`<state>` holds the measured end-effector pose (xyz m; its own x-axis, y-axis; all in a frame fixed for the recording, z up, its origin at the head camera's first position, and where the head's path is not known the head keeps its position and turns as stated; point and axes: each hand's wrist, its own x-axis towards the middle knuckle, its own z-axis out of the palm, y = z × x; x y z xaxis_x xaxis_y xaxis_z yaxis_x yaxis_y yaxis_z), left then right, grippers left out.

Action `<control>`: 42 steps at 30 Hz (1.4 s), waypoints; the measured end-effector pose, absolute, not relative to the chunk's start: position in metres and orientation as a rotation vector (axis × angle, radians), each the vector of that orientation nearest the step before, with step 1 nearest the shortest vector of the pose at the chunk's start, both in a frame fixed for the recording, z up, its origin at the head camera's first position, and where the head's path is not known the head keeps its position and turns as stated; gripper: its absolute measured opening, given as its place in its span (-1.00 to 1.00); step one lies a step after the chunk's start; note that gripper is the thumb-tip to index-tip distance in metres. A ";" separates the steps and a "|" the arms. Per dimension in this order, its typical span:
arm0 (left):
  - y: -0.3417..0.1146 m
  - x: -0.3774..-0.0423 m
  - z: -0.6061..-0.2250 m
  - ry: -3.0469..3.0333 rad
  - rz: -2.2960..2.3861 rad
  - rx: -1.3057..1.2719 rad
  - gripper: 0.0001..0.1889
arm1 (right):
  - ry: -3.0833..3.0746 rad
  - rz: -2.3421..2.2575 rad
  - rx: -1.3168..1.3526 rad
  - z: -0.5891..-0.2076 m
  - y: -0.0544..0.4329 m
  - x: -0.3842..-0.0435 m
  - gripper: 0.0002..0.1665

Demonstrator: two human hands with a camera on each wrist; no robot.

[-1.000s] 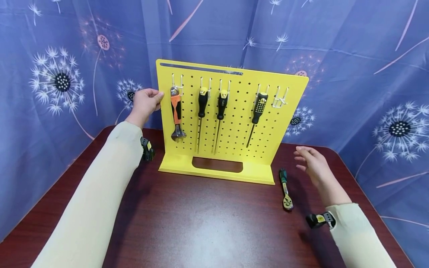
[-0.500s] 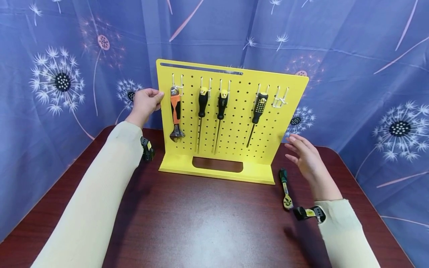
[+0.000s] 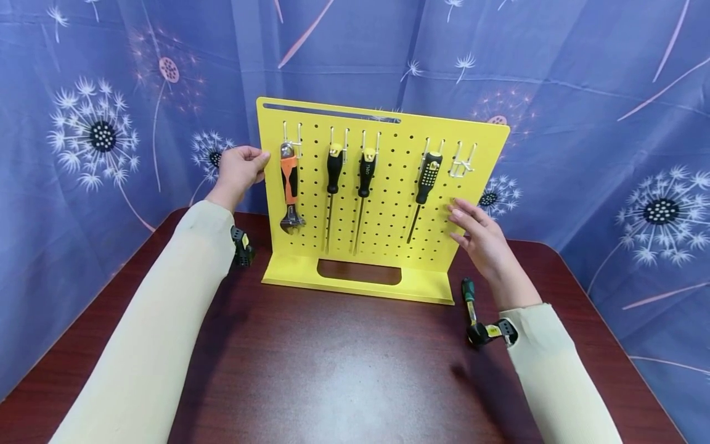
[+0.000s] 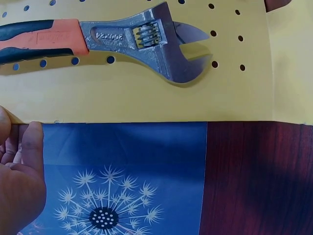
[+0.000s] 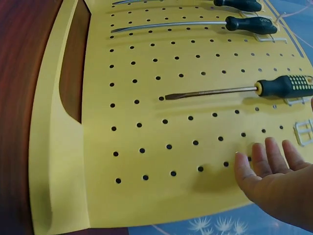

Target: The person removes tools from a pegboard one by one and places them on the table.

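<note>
My left hand (image 3: 240, 172) pinches the left edge of a yellow pegboard (image 3: 388, 216), thumb in front; the left wrist view shows the fingers (image 4: 32, 147) at that edge. Close beside it hangs an adjustable wrench (image 3: 290, 185) with an orange and black handle, jaw end down. My right hand (image 3: 479, 237), fingers loosely extended and holding nothing, is in front of the board's right side. Nearest to it are a screwdriver (image 3: 427, 179) with a yellow-dotted black grip and a bare white hook (image 3: 462, 165). Two more black-handled screwdrivers, one left (image 3: 334, 169) and one right (image 3: 367, 172), hang mid-board.
On the dark red wooden table (image 3: 333, 370), right of the board's base, lies a ratchet wrench (image 3: 468, 296) with a green handle; the right wrist camera (image 3: 490, 333) covers its head in the head view. Blue dandelion-patterned curtains (image 3: 138, 61) stand behind and at both sides.
My right hand has moved left and up, from beyond the board's right edge to in front of its right side. The wrench has swung slightly. My left hand keeps its place on the edge.
</note>
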<state>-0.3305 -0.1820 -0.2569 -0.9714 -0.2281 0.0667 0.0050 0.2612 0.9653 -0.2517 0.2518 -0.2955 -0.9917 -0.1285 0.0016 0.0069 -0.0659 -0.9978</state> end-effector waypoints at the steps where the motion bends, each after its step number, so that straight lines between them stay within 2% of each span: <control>1: -0.182 -0.330 -0.257 -2.334 -1.786 0.206 -0.63 | 2.076 -2.223 -0.140 -0.294 0.250 -0.253 -0.18; 13: -0.183 -0.330 -0.257 -2.319 -1.797 0.181 -0.69 | 1.954 -2.276 -0.194 -0.283 0.233 -0.267 -0.22; 23: -0.183 -0.331 -0.256 -2.317 -1.801 0.188 -0.72 | 1.871 -2.332 -0.080 -0.274 0.217 -0.279 -0.24; 28: -0.182 -0.332 -0.258 -2.328 -1.787 0.189 -0.65 | 1.857 -2.338 -0.029 -0.274 0.212 -0.284 -0.29; 42: -0.183 -0.332 -0.259 -2.334 -1.778 0.204 -0.64 | 1.918 -2.299 0.003 -0.274 0.205 -0.290 -0.17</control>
